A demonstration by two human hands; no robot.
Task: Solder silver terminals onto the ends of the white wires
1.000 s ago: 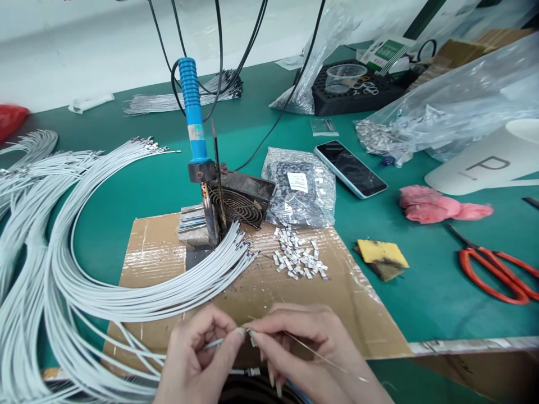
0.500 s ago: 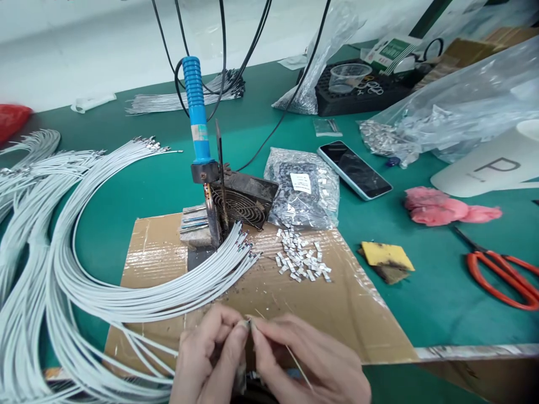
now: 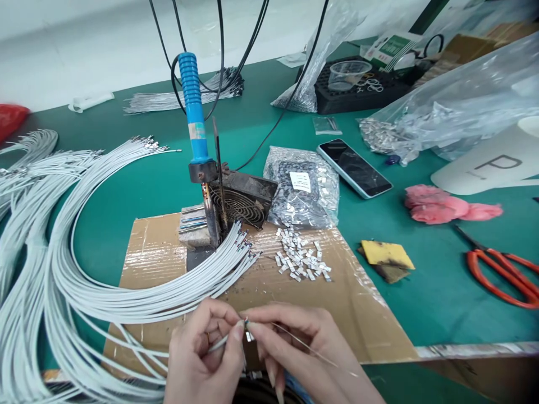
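My left hand point(image 3: 204, 353) is closed, its thumb and forefinger pinching a white cable point(image 3: 219, 344) near the end. At the cable tip my right hand point(image 3: 314, 348) is also closed, its thumb and forefinger meeting the left fingertips. A thin solder wire point(image 3: 311, 348) runs through the right hand and sticks out to the right. Between the fingertips shows a small white-silver piece point(image 3: 249, 336); which fingers bear it is partly hidden. Beyond the hands, a bundle of white cables point(image 3: 168, 300) curves across the cardboard point(image 3: 353, 320), its ends near the soldering iron point(image 3: 194, 112).
Small white-silver pieces point(image 3: 301, 258) lie scattered on the cardboard. The iron stands clamped upright beside a dirty fan point(image 3: 242, 205). A plastic bag of parts point(image 3: 301, 188), phone point(image 3: 355, 168), yellow sponge point(image 3: 387, 255) and red-handled scissors point(image 3: 501, 275) lie to the right.
My hands have turned slightly, and the white cable and the small piece between the fingertips now show. The solder wire has swung outward to the right with my right hand.
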